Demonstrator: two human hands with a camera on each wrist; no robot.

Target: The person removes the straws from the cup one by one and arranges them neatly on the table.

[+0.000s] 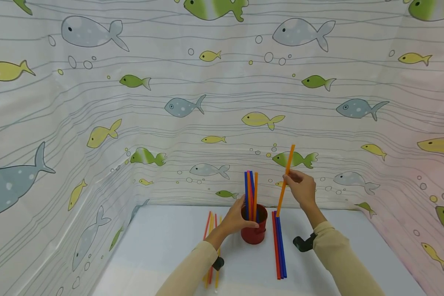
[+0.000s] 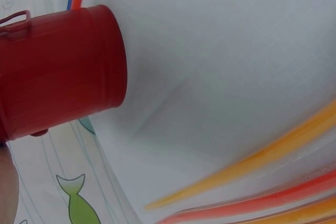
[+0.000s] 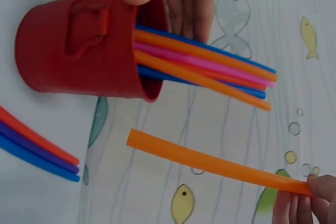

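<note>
My left hand (image 1: 236, 218) grips a small red metal bucket (image 1: 252, 236) by its rim, thumb at the near side. In the right wrist view the thumb overlaps the rim and the other fingers lie behind it. Several blue, orange and pink straws (image 3: 210, 61) stand in the bucket and lean out of its mouth. To the right, my right hand (image 1: 302, 187) pinches an orange straw (image 1: 281, 198) along its upper part. That straw is tilted, its lower end apart from the bucket in the right wrist view. Only a bit of the left hand shows in the left wrist view.
Right of the bucket, a red straw (image 1: 276, 250) and blue straws (image 1: 282, 255) lie side by side on the white table (image 1: 151, 246). Several yellow and red straws (image 1: 211, 230) lie to the left, partly under the left forearm. A fish-patterned curtain (image 1: 222, 135) rises behind the table.
</note>
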